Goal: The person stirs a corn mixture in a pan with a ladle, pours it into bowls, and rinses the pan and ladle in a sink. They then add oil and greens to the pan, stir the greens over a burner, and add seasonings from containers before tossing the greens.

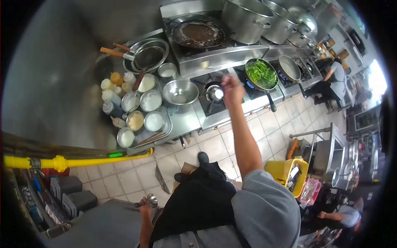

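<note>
My right hand [233, 89] reaches out over the stove, left of a frying pan [271, 102] of green leaves [261, 73]. Its fingers look pinched together, and whatever may be between them is too small to make out. A small round metal piece [216, 93] on the burner shows just left of this hand. Low at my left side, beside the grey surface [111, 225], my left hand [145, 206] is closed round the handle of a metal ladle [152, 201], its bowl pointing up and right. Blue flame shows under the pan of leaves.
A second frying pan [289, 68] sits further right. A steel bowl [180, 92], containers of powders [154, 121] and squeeze bottles [111, 97] stand left of the stove. Large pots [248, 22] line the back. A yellow bin [281, 171] and co-workers [337, 78] are to the right.
</note>
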Tool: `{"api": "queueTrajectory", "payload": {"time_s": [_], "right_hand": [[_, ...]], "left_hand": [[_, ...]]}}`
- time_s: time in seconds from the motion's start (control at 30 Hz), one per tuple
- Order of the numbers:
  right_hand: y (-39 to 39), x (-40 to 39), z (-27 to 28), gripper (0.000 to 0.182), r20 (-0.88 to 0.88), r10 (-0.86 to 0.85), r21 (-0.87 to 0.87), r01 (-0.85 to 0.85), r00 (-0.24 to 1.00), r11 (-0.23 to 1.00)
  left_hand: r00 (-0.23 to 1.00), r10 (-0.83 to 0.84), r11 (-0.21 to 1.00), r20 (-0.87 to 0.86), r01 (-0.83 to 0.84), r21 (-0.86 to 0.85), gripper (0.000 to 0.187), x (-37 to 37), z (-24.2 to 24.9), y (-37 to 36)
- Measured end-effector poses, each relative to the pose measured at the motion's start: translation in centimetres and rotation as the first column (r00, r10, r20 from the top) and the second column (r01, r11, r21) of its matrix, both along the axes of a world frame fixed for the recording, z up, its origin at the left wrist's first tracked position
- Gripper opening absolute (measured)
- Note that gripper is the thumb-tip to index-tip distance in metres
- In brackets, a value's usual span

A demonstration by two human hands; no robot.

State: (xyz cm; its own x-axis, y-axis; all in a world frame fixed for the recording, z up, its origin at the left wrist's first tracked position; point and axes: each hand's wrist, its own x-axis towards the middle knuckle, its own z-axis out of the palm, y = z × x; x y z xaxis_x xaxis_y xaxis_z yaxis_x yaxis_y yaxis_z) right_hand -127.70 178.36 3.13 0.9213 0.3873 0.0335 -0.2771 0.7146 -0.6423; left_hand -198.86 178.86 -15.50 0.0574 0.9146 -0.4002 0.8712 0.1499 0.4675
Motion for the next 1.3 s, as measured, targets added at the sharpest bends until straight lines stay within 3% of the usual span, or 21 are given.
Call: {"api": "queueTrajectory", "payload": {"time_s": [0.1,0.17,0.2,0.27,0.3,0.33,0.43,0.47,0.53,0.57,0.7,0.73,0.77,0.87,0.93,1.07,1.1,1.13,1.2,1.23,1.3], "right_hand": [[-7.5,9.5,-3.2,0.031,0.054,-0.43,-0.155,0.433,0.901,0.888],[-13.4,10.4,-6.8,0.042,0.183,-0.745,-0.414,0.738,0.642,0.534],[-17.3,8.0,-8.4,0.044,0.642,-0.602,-0.653,0.751,0.475,-0.103],[-25.7,2.8,-15.6,0.035,0.87,-0.358,-0.421,0.888,0.338,-0.185],[-28.5,-3.3,-13.3,0.03,0.732,-0.269,-0.678,0.709,0.626,-0.196],[-32.0,-7.9,-15.6,0.03,0.803,0.065,-0.53,0.76,0.592,-0.376],[-38.1,-16.7,-19.5,0.028,0.557,0.171,-0.662,0.559,0.813,-0.499],[-37.1,-17.3,-20.0,0.027,0.523,0.091,-0.737,0.503,0.848,-0.453],[-31.8,-16.9,-18.7,0.027,0.542,0.236,-0.783,0.586,0.807,-0.208],[-27.3,-16.8,-17.0,0.028,0.503,0.199,-0.85,0.523,0.841,-0.062],[-8.5,-18.2,-13.2,0.022,0.249,0.311,-0.798,0.013,0.917,0.602],[-4.6,-17.4,-14.8,0.022,0.646,0.538,-0.726,0.221,0.541,0.651],[1.0,-19.3,-11.5,0.022,0.401,0.655,-0.846,-0.017,0.64,0.534],[13.6,-25.0,-3.8,0.018,0.785,0.618,-0.617,0.148,0.049,0.773],[19.3,-28.8,-1.8,0.017,0.706,0.708,-0.705,0.114,0.013,0.7],[27.3,-34.4,-10.9,0.018,0.774,0.618,-0.616,0.06,-0.14,0.785],[27.7,-35.1,-11.2,0.019,0.45,0.865,-0.861,0.15,-0.223,0.486],[28.0,-35.7,-17.1,0.019,0.608,0.769,-0.762,0.127,-0.196,0.635],[29.2,-37.3,-20.0,0.035,0.532,0.842,-0.846,0.112,0.094,0.522],[29.2,-38.0,-20.7,0.042,0.514,0.858,-0.833,0.25,0.015,0.494],[22.4,-38.1,-13.1,0.042,0.489,0.789,-0.867,0.106,0.372,0.487]], "left_hand": [[0.998,-0.008,0.995,0.054,0.014,-0.095,0.057,2.7,0.9,0.9],[0.989,-0.033,0.997,0.141,0.043,-0.07,0.057,1.8,-2.0,1.5],[0.99,-0.043,0.996,0.137,0.053,-0.069,0.057,2.3,-1.3,1.5],[0.989,0.09,0.987,0.12,-0.073,-0.14,0.057,4.4,0.0,0.8],[0.988,0.099,0.986,0.122,-0.081,-0.146,0.057,4.9,0.0,0.9],[0.985,0.087,0.987,0.148,-0.065,-0.149,0.056,4.7,0.0,0.4],[0.994,-0.105,0.986,-0.016,0.102,-0.13,0.059,3.0,-3.6,-1.8],[0.952,-0.277,0.961,-0.13,0.273,-0.052,0.062,-0.3,-6.6,-3.1],[0.996,-0.062,0.925,-0.07,0.031,-0.379,0.068,4.2,1.5,-3.8],[0.964,-0.069,0.935,-0.255,-0.026,-0.352,0.054,1.2,-4.5,-4.8],[0.999,0.015,0.984,-0.041,-0.022,-0.179,0.053,0.2,-2.8,-6.1],[0.999,0.008,0.984,-0.043,-0.015,-0.176,0.053,-0.2,-2.6,-5.9],[0.998,0.052,0.978,-0.037,-0.059,-0.2,0.05,-0.9,-2.7,-6.1],[0.996,0.085,0.981,-0.013,-0.086,-0.174,0.047,-2.3,-3.8,-7.0],[0.998,0.068,0.991,-0.015,-0.07,-0.117,0.048,-3.8,-4.3,-7.4],[0.957,0.239,0.968,0.165,-0.222,-0.114,0.037,-4.5,-6.2,-7.9],[0.927,0.311,0.949,0.211,-0.313,-0.025,0.035,-5.1,-9.1,-8.9],[0.886,0.376,0.914,0.271,-0.404,0.05,0.034,-5.2,-11.9,-9.6],[0.865,0.25,0.968,0.435,-0.23,-0.1,0.04,-5.3,-13.7,-7.7],[0.873,0.247,0.968,0.419,-0.203,-0.149,0.042,-2.8,-10.6,-6.9],[0.892,0.234,0.959,0.387,-0.145,-0.245,0.046,5.0,1.4,-3.7]]}}
